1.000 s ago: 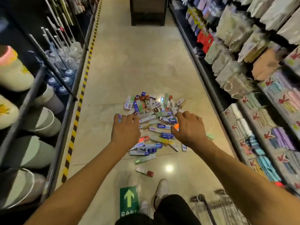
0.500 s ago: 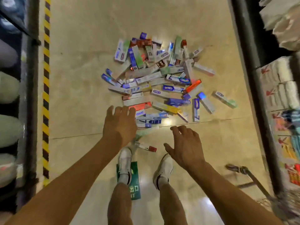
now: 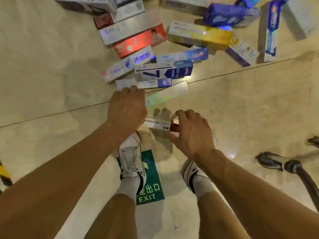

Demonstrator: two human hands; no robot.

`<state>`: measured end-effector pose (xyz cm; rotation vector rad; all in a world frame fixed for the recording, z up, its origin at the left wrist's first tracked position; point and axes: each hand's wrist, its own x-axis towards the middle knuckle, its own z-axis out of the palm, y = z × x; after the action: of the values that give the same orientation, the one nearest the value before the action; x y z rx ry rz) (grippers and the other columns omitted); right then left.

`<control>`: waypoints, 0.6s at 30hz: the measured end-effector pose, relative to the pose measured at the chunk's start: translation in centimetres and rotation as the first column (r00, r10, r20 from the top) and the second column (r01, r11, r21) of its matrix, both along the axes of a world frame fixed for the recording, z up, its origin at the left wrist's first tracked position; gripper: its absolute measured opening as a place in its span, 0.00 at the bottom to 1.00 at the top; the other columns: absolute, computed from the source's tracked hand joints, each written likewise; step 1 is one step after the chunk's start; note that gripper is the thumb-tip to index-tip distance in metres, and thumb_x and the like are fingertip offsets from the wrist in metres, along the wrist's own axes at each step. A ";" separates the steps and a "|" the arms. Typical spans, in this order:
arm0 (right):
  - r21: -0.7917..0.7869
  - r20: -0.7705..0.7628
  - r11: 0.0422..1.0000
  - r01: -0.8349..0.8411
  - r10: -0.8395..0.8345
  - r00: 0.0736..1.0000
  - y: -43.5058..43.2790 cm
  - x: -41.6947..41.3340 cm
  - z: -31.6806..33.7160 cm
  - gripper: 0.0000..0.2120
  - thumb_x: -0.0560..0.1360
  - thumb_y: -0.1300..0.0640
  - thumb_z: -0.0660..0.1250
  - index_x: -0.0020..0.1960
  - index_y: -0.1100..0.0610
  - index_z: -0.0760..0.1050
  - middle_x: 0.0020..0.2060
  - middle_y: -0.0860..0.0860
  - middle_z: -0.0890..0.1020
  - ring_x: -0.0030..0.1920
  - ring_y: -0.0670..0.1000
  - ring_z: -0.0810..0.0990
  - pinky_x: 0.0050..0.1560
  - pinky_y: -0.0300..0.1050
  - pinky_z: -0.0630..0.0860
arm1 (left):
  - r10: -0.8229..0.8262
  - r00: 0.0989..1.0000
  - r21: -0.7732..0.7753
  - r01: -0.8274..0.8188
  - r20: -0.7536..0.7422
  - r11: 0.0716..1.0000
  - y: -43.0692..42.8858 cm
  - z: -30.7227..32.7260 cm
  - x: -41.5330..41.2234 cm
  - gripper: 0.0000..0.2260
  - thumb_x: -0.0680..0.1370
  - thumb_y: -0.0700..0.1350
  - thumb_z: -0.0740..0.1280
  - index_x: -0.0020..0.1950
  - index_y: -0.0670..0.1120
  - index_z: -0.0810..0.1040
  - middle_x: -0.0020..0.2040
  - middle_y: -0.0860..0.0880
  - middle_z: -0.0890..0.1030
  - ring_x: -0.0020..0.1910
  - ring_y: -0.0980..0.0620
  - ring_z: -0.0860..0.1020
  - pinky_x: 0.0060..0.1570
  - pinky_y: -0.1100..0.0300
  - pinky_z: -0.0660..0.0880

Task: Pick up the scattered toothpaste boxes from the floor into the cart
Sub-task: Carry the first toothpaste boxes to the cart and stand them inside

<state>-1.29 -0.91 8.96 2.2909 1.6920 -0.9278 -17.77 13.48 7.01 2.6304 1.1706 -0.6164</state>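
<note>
floor (image 3: 51, 66): glossy beige tiles, thin grout lines crossing at a slant, takes up most of the view
toothpaste boxes (image 3: 200, 34): loose heap across the top of the view, flat on the floor, many overlapping; red, yellow, blue and white ones, none in the cart
cart (image 3: 293, 167): only a bit of dark lower frame with a wheel at the right edge, well apart from the heap; basket out of view
exit sticker (image 3: 151, 187): green, stuck to the floor between the feet, left shoe partly over it
shoes (image 3: 131, 157): white, both on the floor just below the hands
left hand (image 3: 126, 107): back to the camera, fingers curled down, tips at the near edge of the white-purple box; cannot tell whether it grips anything
right hand (image 3: 191, 133): fingers curled over the red end of the white-red box, thumb on its near side — pinching it
white-red box (image 3: 158, 125): crosswise between the two hands, nearest the feet, apart from the heap; left end hidden behind the left hand; cannot tell if it is off the floor
pale green box (image 3: 167, 94): slanted on the floor just beside the left hand, between heap and white-red box
white-purple box (image 3: 151, 83): near edge of the heap — touching the pale green box
</note>
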 end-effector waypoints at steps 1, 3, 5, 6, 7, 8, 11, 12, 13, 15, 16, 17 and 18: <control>0.001 -0.010 1.000 0.004 -0.004 1.000 -0.6 -0.3 -2.2 0.31 0.73 0.34 0.69 0.66 0.54 0.71 0.55 0.54 0.78 0.52 0.58 0.77 0.51 0.54 0.75 | 0.000 1.000 -0.017 0.000 -0.013 1.000 -0.2 -1.9 0.1 0.13 0.70 0.46 0.70 0.52 0.41 0.77 0.45 0.42 0.78 0.41 0.40 0.77 0.37 0.52 0.69; 0.003 -0.035 1.000 0.028 -0.027 0.999 -1.2 -1.0 -5.9 0.33 0.73 0.30 0.67 0.67 0.54 0.70 0.54 0.54 0.78 0.51 0.58 0.77 0.51 0.54 0.77 | 0.010 1.000 -0.046 -0.010 0.004 0.999 -0.5 -5.2 0.5 0.15 0.72 0.48 0.70 0.54 0.42 0.77 0.49 0.43 0.78 0.46 0.41 0.77 0.40 0.51 0.71; 0.027 -0.046 0.999 0.048 -0.046 0.998 -1.5 -1.3 -9.2 0.37 0.73 0.26 0.63 0.67 0.55 0.70 0.53 0.54 0.78 0.49 0.56 0.77 0.49 0.55 0.78 | 0.012 0.999 -0.068 -0.010 0.038 0.998 -0.8 -8.0 1.3 0.17 0.72 0.52 0.71 0.56 0.44 0.75 0.52 0.43 0.78 0.50 0.41 0.77 0.43 0.50 0.72; 0.043 -0.045 0.998 0.035 -0.033 0.998 -1.6 -1.5 -10.7 0.38 0.73 0.25 0.62 0.66 0.56 0.70 0.52 0.54 0.78 0.48 0.56 0.77 0.48 0.55 0.79 | 0.002 0.999 -0.074 0.002 0.044 0.997 -1.0 -9.2 1.8 0.18 0.73 0.53 0.71 0.56 0.44 0.75 0.54 0.43 0.77 0.51 0.41 0.77 0.45 0.49 0.73; 0.068 -0.044 0.998 0.014 -0.011 0.999 -1.8 -1.6 -12.1 0.37 0.74 0.26 0.61 0.65 0.57 0.70 0.51 0.55 0.79 0.46 0.57 0.78 0.46 0.56 0.79 | -0.014 0.999 -0.077 0.017 0.039 0.997 -1.3 -10.4 2.2 0.20 0.73 0.54 0.72 0.58 0.44 0.74 0.55 0.43 0.77 0.53 0.42 0.77 0.46 0.48 0.73; 0.089 -0.042 0.996 -0.005 0.008 0.999 -1.9 -1.8 -13.3 0.36 0.75 0.28 0.59 0.64 0.59 0.70 0.50 0.57 0.79 0.45 0.58 0.78 0.44 0.57 0.80 | -0.027 0.999 -0.078 0.030 0.034 0.997 -1.5 -11.5 2.6 0.21 0.73 0.54 0.72 0.59 0.44 0.73 0.56 0.43 0.77 0.53 0.42 0.77 0.46 0.48 0.73; 0.124 -0.057 0.992 -0.036 0.043 0.997 -2.3 -1.8 -15.6 0.34 0.75 0.33 0.53 0.63 0.61 0.70 0.50 0.59 0.80 0.44 0.59 0.79 0.43 0.57 0.81 | -0.040 0.999 -0.045 0.041 0.023 0.998 -1.6 -13.9 3.3 0.22 0.73 0.49 0.73 0.63 0.43 0.71 0.56 0.42 0.78 0.51 0.42 0.79 0.38 0.51 0.69; 0.114 -0.061 0.992 -0.049 0.057 0.997 -2.4 -2.0 -16.0 0.32 0.75 0.35 0.53 0.63 0.60 0.70 0.52 0.59 0.79 0.46 0.58 0.79 0.44 0.57 0.81 | -0.049 0.999 -0.025 0.050 0.020 0.998 -1.5 -14.4 3.5 0.21 0.74 0.49 0.72 0.63 0.43 0.72 0.55 0.43 0.78 0.50 0.42 0.79 0.36 0.52 0.67; 0.107 -0.067 0.992 -0.064 0.071 0.995 -2.7 -2.1 -16.3 0.28 0.76 0.39 0.56 0.64 0.59 0.71 0.52 0.58 0.79 0.46 0.58 0.80 0.45 0.56 0.81 | -0.062 0.998 -0.015 0.062 0.013 0.998 -1.3 -14.6 3.6 0.19 0.74 0.48 0.72 0.62 0.43 0.72 0.54 0.43 0.79 0.48 0.43 0.80 0.35 0.52 0.67; 0.094 -0.047 0.991 -0.092 0.097 0.994 -3.4 -2.6 -16.9 0.22 0.78 0.46 0.66 0.66 0.57 0.70 0.54 0.56 0.78 0.48 0.55 0.79 0.47 0.54 0.81 | -0.077 0.997 -0.016 0.077 0.001 0.997 -1.0 -14.5 3.9 0.17 0.74 0.48 0.71 0.59 0.44 0.73 0.51 0.44 0.80 0.45 0.43 0.81 0.34 0.53 0.69; 0.063 -0.036 0.994 -0.093 0.096 0.995 -3.7 -2.8 -17.0 0.23 0.78 0.48 0.70 0.67 0.56 0.70 0.55 0.55 0.77 0.49 0.55 0.78 0.48 0.53 0.80 | -0.083 0.996 -0.023 0.082 -0.020 0.996 -0.8 -14.0 4.0 0.17 0.73 0.48 0.72 0.58 0.44 0.74 0.49 0.44 0.81 0.43 0.43 0.81 0.33 0.54 0.70; 0.033 -0.042 0.995 -0.090 0.091 0.995 -3.9 -3.0 -17.2 0.24 0.76 0.49 0.73 0.67 0.56 0.70 0.56 0.54 0.76 0.51 0.54 0.78 0.49 0.53 0.80 | -0.091 0.995 -0.028 0.090 -0.039 0.996 -0.7 -13.4 4.1 0.17 0.72 0.49 0.73 0.56 0.44 0.75 0.47 0.45 0.81 0.41 0.44 0.81 0.32 0.55 0.70; 0.010 -0.053 0.996 -0.089 0.089 0.995 -3.9 -3.1 -17.1 0.26 0.75 0.50 0.74 0.68 0.56 0.70 0.57 0.55 0.76 0.52 0.55 0.77 0.50 0.53 0.80 | -0.101 0.993 -0.038 0.099 -0.057 0.994 -0.6 -12.7 4.2 0.18 0.71 0.49 0.74 0.56 0.44 0.75 0.46 0.45 0.81 0.41 0.44 0.81 0.33 0.55 0.70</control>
<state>-4.38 -4.83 -8.18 2.1939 1.8060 -0.9746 -13.57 12.89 -5.72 2.6712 1.0389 -0.7303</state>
